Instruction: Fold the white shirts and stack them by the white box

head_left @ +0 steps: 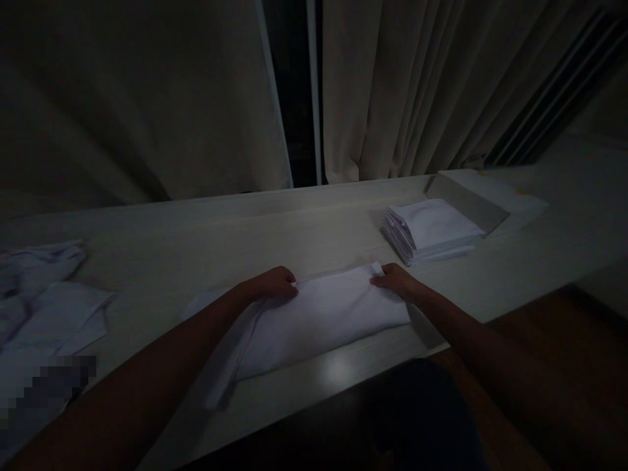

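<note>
A white cloth (324, 317) lies partly folded on the pale tabletop (304, 229) right in front of me. My left hand (271, 284) pinches its far left corner. My right hand (396, 280) pinches its far right corner. Both hands rest on the cloth's far edge, and part of the cloth trails out under my left forearm toward the table's near edge.
A neat stack of folded white cloths (432, 232) sits to the right, beside a flat pale box (485, 193). Loose crumpled white cloths (44, 301) lie at the far left. Beige curtains (402, 85) hang behind the table. The room is dim.
</note>
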`<control>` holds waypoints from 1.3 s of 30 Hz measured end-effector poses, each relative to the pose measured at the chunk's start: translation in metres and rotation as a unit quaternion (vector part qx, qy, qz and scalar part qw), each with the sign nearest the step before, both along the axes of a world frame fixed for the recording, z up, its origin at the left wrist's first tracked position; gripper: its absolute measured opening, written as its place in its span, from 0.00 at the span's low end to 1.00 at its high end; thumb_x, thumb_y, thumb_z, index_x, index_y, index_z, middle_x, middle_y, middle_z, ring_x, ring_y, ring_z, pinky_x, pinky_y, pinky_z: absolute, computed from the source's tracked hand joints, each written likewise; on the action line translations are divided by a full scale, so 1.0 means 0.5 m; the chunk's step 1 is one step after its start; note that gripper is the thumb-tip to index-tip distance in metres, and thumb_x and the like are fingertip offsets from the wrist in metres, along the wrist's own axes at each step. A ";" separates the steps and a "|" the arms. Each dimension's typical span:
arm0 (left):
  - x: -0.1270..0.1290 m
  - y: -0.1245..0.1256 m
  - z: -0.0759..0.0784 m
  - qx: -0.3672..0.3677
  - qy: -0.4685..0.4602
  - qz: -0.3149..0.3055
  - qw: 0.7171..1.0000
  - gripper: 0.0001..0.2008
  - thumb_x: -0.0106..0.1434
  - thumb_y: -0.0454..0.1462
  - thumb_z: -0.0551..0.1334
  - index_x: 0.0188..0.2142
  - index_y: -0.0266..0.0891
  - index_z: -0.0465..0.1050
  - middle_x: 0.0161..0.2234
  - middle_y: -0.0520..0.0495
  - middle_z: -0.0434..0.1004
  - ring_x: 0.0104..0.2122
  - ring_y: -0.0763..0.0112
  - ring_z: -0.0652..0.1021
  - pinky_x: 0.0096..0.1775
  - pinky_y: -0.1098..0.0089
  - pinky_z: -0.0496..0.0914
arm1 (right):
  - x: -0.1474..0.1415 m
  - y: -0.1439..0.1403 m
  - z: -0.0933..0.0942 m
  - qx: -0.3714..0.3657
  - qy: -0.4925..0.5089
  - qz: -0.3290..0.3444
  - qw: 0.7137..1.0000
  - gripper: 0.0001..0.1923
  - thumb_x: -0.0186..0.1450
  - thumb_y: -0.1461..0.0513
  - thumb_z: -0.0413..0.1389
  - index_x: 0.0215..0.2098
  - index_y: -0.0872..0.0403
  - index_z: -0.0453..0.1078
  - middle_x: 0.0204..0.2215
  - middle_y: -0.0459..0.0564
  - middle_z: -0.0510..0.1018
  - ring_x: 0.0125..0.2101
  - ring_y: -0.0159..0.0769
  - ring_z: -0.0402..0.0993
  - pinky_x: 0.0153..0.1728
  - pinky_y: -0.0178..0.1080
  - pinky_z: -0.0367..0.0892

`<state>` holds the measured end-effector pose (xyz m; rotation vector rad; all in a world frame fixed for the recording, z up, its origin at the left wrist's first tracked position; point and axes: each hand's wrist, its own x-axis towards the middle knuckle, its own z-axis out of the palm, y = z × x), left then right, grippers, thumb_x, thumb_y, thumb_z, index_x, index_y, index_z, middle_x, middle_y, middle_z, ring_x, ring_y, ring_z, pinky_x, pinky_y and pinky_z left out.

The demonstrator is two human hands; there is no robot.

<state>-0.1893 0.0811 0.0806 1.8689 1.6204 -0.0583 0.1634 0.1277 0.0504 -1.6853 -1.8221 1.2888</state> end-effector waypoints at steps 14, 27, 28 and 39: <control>0.008 -0.056 -0.005 -0.011 -0.034 -0.033 0.999 0.14 0.48 0.46 0.61 0.29 0.37 0.75 0.28 0.49 0.72 0.30 0.70 0.69 0.33 0.69 0.57 | 0.018 0.023 0.023 0.069 -0.058 0.196 0.976 0.12 0.59 0.56 0.58 0.32 0.58 0.75 0.32 0.53 0.80 0.31 0.39 0.74 0.30 0.35 0.63; 0.001 -0.032 -0.007 -0.034 -0.070 -0.006 0.997 0.13 0.46 0.46 0.63 0.24 0.38 0.71 0.24 0.52 0.68 0.27 0.71 0.67 0.31 0.69 0.56 | 0.028 0.010 0.050 -0.037 0.051 0.177 0.982 0.19 0.50 0.62 0.66 0.40 0.57 0.76 0.42 0.52 0.81 0.40 0.42 0.76 0.41 0.38 0.69; 0.000 -0.031 -0.009 -0.033 -0.073 -0.002 0.997 0.13 0.46 0.46 0.62 0.24 0.38 0.71 0.24 0.52 0.68 0.28 0.71 0.67 0.31 0.69 0.56 | 0.026 0.012 0.046 -0.026 0.031 0.163 0.986 0.19 0.48 0.63 0.66 0.40 0.57 0.77 0.41 0.52 0.81 0.40 0.42 0.76 0.41 0.38 0.69; -0.020 -0.013 -0.016 -0.012 -0.072 0.012 0.997 0.18 0.51 0.50 0.60 0.30 0.38 0.74 0.31 0.48 0.75 0.35 0.65 0.72 0.36 0.68 0.60 | 0.028 0.010 0.003 0.027 0.072 0.043 0.996 0.23 0.48 0.62 0.68 0.42 0.59 0.75 0.36 0.53 0.81 0.34 0.40 0.77 0.32 0.35 0.69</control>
